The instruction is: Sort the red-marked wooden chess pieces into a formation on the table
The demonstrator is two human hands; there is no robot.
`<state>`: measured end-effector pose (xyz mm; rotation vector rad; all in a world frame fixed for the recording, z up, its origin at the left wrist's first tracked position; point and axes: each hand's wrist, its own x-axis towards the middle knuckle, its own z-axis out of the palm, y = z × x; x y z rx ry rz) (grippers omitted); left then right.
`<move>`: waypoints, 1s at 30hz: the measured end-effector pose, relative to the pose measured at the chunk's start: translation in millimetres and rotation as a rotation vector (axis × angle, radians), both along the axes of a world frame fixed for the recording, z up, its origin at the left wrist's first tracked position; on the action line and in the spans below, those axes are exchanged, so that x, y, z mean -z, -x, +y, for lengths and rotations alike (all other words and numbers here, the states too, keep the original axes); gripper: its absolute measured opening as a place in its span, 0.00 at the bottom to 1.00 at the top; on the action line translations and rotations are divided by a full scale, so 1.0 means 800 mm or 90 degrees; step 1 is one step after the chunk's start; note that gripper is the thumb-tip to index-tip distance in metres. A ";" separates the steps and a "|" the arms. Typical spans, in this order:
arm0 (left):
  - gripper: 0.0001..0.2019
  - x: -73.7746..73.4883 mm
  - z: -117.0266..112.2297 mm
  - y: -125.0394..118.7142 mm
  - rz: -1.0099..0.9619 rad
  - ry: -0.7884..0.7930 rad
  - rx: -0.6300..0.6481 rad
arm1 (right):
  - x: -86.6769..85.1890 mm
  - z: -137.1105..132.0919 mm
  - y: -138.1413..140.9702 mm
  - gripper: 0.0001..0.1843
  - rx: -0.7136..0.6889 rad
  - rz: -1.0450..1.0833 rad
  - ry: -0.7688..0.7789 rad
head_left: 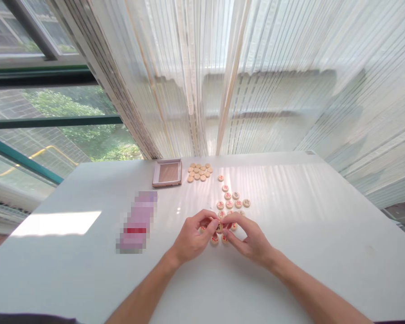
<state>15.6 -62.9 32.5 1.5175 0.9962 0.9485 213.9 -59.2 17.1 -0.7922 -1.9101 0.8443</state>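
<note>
Between the fingertips of my left hand (195, 236) and my right hand (248, 236) is a round Chinese chess piece (218, 227) with a dark character. Both hands are closed in a pinch on it, just over the other pieces. Around them lie several wooden pieces with red characters, such as one red piece (214, 240) below the fingers and another red piece (229, 204) beyond them. A piece with a dark character (246, 203) sits at the right of the group. My fingers partly hide the pieces under them.
A white table (307, 270) carries everything. Several plain-looking discs (200, 171) are grouped at the back, beside a shallow open box (154, 180). A blurred purple item (138, 222) lies at left. Striped curtains (263, 90) and a window (70, 103) stand behind the table.
</note>
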 end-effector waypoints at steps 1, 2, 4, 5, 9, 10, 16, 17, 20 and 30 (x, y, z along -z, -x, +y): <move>0.10 0.001 0.000 0.000 -0.004 0.002 0.001 | 0.000 0.000 0.000 0.10 0.001 -0.001 0.003; 0.11 0.002 0.000 0.001 -0.009 0.005 0.002 | -0.001 0.000 0.000 0.10 0.001 0.000 0.006; 0.12 0.005 0.000 0.001 -0.018 0.014 0.006 | -0.002 0.000 -0.001 0.10 0.001 0.002 0.015; 0.12 0.006 0.000 0.002 -0.023 0.018 0.008 | -0.002 0.000 -0.001 0.10 0.003 0.004 0.020; 0.14 0.009 0.000 0.004 -0.036 0.013 0.024 | -0.001 -0.001 -0.003 0.09 0.017 0.013 0.043; 0.15 0.009 0.000 0.004 -0.040 0.009 0.030 | -0.001 -0.001 -0.004 0.09 0.018 0.015 0.049; 0.14 0.004 -0.001 0.004 -0.008 -0.025 0.042 | -0.001 0.002 -0.004 0.09 0.026 0.023 0.058; 0.13 0.003 -0.001 0.004 0.001 -0.031 0.036 | -0.002 0.002 -0.005 0.09 0.026 0.022 0.059; 0.14 0.002 -0.003 0.002 0.011 -0.046 0.034 | -0.004 0.003 -0.005 0.09 0.029 0.017 0.071; 0.12 0.007 -0.005 -0.001 0.029 -0.095 0.050 | -0.007 0.002 -0.005 0.05 0.041 0.006 0.098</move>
